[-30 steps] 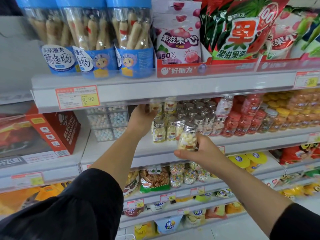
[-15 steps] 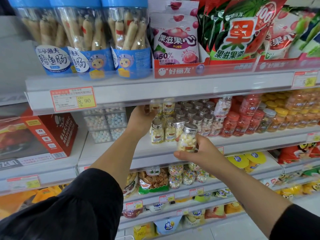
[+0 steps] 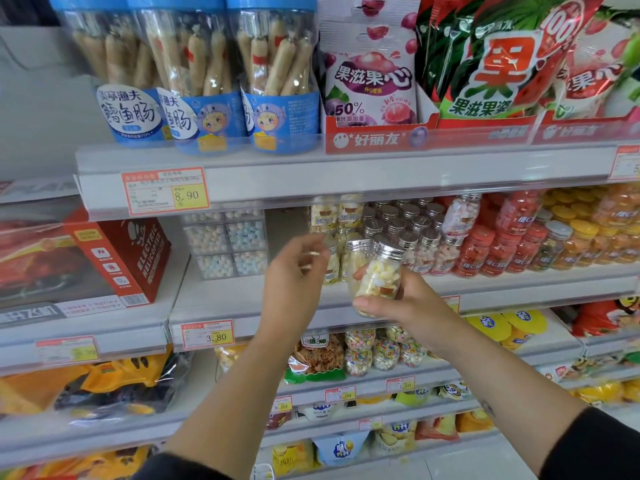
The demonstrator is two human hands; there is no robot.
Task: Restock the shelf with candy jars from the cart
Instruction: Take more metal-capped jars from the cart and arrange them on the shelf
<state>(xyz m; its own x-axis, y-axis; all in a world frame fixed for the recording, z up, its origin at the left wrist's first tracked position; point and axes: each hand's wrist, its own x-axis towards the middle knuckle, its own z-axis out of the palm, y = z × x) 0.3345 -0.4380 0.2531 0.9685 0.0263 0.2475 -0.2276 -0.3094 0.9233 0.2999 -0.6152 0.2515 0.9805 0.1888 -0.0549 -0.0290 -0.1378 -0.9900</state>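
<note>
Fingers and thumb of the right hand (image 3: 403, 304) wrap the candy jar (image 3: 377, 277), which is tilted just in front of the silver-capped jars (image 3: 394, 225). The left hand (image 3: 294, 271) hovers left of those jars, its fingers loosely curled and empty. Pushed in tilted, the held jar could topple the crowded front row.

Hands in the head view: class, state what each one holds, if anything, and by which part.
The right hand grips a silver-capped candy jar around its lower body, leaving the cap free. The left hand holds nothing.
</note>
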